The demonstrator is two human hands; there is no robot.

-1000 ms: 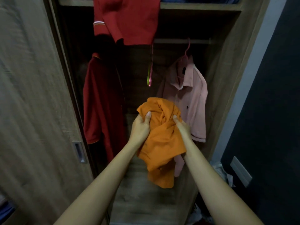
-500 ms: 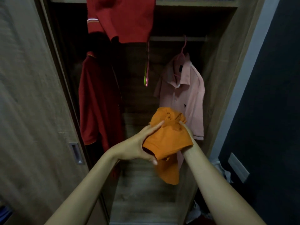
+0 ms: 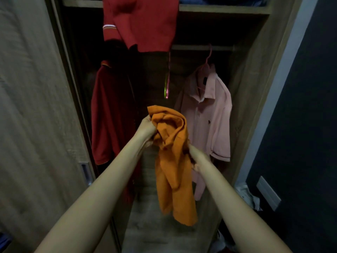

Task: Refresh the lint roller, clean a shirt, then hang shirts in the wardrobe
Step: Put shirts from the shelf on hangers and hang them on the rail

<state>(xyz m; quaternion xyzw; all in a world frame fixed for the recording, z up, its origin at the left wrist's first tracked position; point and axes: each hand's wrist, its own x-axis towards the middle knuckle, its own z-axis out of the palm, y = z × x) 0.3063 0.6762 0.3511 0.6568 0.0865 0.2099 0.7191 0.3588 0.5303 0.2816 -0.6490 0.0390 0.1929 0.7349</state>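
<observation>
I hold a crumpled orange shirt in front of the open wardrobe. My left hand grips its bunched top near the collar. My right hand grips the cloth lower on the right side, partly hidden by the folds. The rest of the shirt hangs down between my forearms. Behind it a pink polo shirt hangs on a pink hanger from the rail. An empty pink and green hanger hangs edge-on at the middle of the rail. No lint roller is in view.
A dark red shirt hangs at the left of the rail. A red garment droops from the shelf above. The sliding door stands at the left. A dark wall with a socket plate is at the right, with crumpled cloth on the floor.
The orange shirt has unfurled and hangs longer. My left hand has moved from under the bundle up to its top and closed on it. My right hand has dropped lower on the cloth.
</observation>
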